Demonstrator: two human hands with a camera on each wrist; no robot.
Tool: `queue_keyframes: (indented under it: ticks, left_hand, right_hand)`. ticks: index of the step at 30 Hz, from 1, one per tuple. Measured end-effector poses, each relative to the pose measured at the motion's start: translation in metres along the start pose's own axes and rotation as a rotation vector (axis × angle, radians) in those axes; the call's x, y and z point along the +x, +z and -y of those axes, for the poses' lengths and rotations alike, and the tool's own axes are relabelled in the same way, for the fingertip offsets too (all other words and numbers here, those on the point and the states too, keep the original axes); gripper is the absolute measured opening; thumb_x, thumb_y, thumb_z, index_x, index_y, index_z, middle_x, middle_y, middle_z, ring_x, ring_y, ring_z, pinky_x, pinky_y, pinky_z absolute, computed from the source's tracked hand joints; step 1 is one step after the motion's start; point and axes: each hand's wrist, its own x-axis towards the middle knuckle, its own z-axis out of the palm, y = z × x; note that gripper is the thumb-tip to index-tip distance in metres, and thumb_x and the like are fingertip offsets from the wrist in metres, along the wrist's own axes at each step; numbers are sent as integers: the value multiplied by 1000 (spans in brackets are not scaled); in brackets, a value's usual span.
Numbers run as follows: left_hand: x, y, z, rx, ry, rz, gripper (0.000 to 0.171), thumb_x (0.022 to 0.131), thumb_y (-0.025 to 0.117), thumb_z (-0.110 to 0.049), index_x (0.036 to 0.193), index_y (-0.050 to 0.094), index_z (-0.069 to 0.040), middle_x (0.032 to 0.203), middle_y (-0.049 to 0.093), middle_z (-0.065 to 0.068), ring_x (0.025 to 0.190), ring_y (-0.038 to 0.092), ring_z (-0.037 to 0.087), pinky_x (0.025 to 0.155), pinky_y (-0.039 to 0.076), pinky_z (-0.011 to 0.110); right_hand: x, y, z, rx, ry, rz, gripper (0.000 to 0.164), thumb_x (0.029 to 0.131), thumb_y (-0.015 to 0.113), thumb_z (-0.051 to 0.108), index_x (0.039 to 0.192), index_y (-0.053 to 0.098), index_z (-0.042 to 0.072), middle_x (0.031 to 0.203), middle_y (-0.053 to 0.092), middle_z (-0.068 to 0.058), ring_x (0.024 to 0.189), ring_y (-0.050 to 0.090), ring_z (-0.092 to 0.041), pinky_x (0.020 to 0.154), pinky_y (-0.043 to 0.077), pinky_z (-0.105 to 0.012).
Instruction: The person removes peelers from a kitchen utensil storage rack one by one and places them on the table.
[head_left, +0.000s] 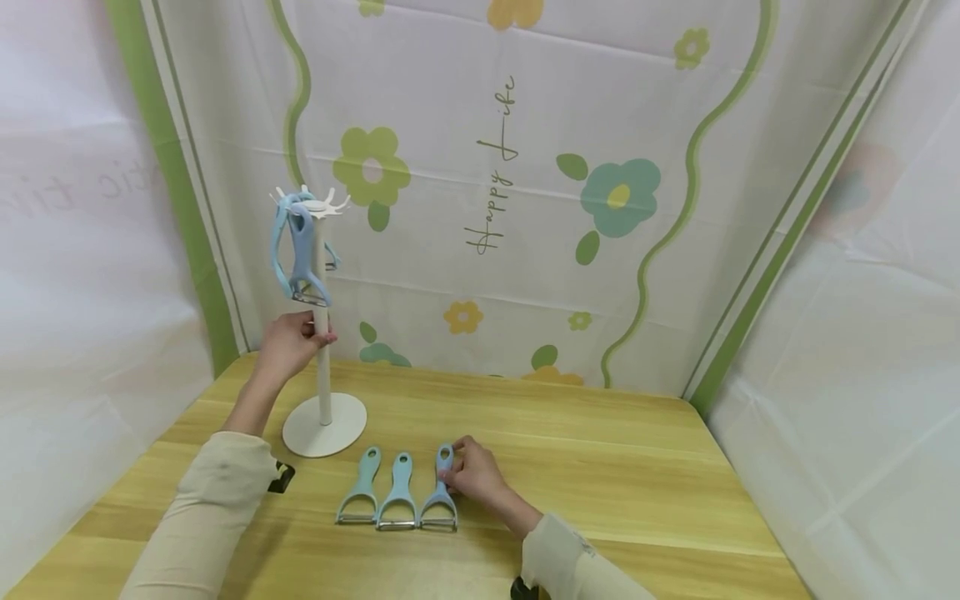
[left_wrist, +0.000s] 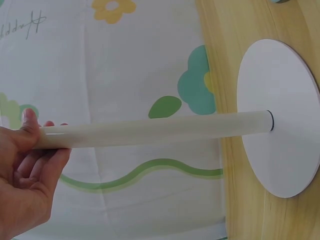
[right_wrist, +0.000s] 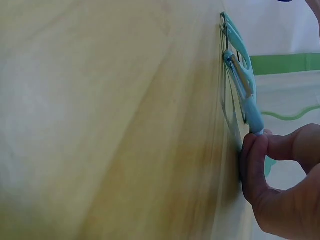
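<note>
Near the back left of the table rises a white stand [head_left: 324, 383] with a round base and a ring of hooks on top. My left hand [head_left: 292, 342] grips its pole [left_wrist: 150, 131] midway up, thumb and fingers wrapped around it. Blue peelers [head_left: 303, 242] hang from the hooks just above that hand. On the table, three peelers lie in a row, handles pointing away from me. My right hand [head_left: 476, 475] pinches the handle of the rightmost, blue peeler [head_left: 440, 487] between thumb and fingers. Left of it lie a middle light-blue peeler [head_left: 402, 477] and a greener one [head_left: 367, 478].
The wooden table [head_left: 600, 467] ends at a printed curtain [head_left: 540, 308] behind the stand. White curtains [head_left: 885, 333] also flank it on both sides. Black wrist straps [head_left: 282, 477] show at both sleeves.
</note>
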Motion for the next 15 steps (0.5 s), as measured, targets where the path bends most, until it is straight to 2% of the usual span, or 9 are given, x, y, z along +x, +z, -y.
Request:
queue_keyframes:
  ticks: [6,9,11,15]
  left_hand:
    - [0,-1,1,-8,34,5,25,97,66,-22,103,69,1,98,75,25,96,71,43,81,58,54]
    - [1,0,3,-14,71,10,22,97,66,-21,102,69,1,98,75,24,95,71,43,82,58,54]
    - [1,0,4,-30,74,44,21,98,63,-18,104,67,1,102,73,24,100,69,44,85,56,56]
    - [1,-2,7,-125,47,167,21,103,51,-6,119,59,5,119,68,28,116,62,47,100,49,60]
  right_hand:
    - [0,-3,2,-74,-5,7,54,84,76,1,128,47,-11,66,63,-6,53,63,-15,49,47,-22]
    - [1,-4,2,-53,20,17,55,85,75,3,130,46,-11,67,63,-7,55,67,-18,52,52,-25]
    - [1,-6,1,-30,36,22,53,87,74,4,130,46,-11,70,63,-7,57,68,-19,55,56,-27]
    - [2,-12,-1,-35,42,20,50,91,71,8,130,47,-10,73,64,-8,60,68,-18,59,57,-29]
